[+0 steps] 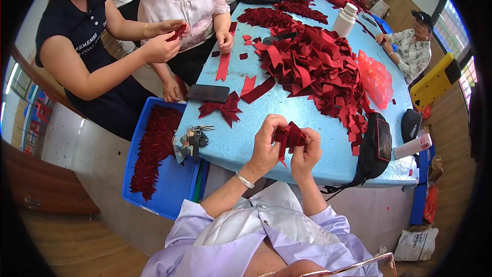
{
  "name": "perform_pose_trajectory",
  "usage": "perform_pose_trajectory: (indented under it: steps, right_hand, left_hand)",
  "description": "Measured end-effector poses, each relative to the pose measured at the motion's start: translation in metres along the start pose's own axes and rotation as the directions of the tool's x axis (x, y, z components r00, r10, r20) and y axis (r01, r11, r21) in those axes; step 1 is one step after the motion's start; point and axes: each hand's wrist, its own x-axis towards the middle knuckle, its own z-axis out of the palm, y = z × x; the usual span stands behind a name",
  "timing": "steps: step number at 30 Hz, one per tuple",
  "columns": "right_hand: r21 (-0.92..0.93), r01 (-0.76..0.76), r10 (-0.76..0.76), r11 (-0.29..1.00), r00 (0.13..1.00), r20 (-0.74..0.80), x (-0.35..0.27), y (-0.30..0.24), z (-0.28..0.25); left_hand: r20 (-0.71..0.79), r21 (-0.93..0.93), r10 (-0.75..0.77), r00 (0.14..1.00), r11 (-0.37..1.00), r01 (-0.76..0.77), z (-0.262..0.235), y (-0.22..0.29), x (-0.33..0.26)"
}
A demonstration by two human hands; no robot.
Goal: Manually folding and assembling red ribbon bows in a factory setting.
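A pair of glasses [369,262] sits closest, at the lower edge, just in front of the wearer's lilac shirt [220,256]. Beyond it, the wearer raises both hands at the near edge of a blue table [241,146]. The left hand [269,141], with a silver bangle [245,179] at its wrist, pinches one side of a dark red ribbon [291,136]; the right hand [306,154] grips the other side, its fingers curled in. The ribbon is folded over between them, one tail hanging down beside the left fingers.

Ahead of the hands a large pile [320,66] of cut red strips spreads over the table, with a crumpled red bag [375,79] against its right side. To the left lie a bow [225,107], a black phone [208,93] that touches it, and, nearer the corner, a bunch of keys [195,138]. A black pouch [373,149] rests at the right, with a pale bottle [412,146] beside it. A white bottle [345,20] stands behind the pile.

Below the table's left end, a blue tray [177,192] holds rows of dark red pieces [154,143]. Next to it, a co-worker in a navy top [72,33] holds a small red piece [177,32] in both hands.
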Motion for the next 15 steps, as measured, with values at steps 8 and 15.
perform_pose_trajectory:
  steps: [8,15]
  right_hand:
    - [-0.007,0.039,-0.039,0.999,0.999,-0.012,-0.002,0.009,-0.004]
    - [-0.265,0.141,-0.138,0.954,0.990,0.030,0.010,0.003,-0.015]
  left_hand:
    - [0.024,-0.055,-0.092,0.995,0.994,0.093,-0.001,-0.005,-0.003]
    - [0.014,0.228,0.232,0.973,0.946,-0.229,0.009,0.016,0.012]
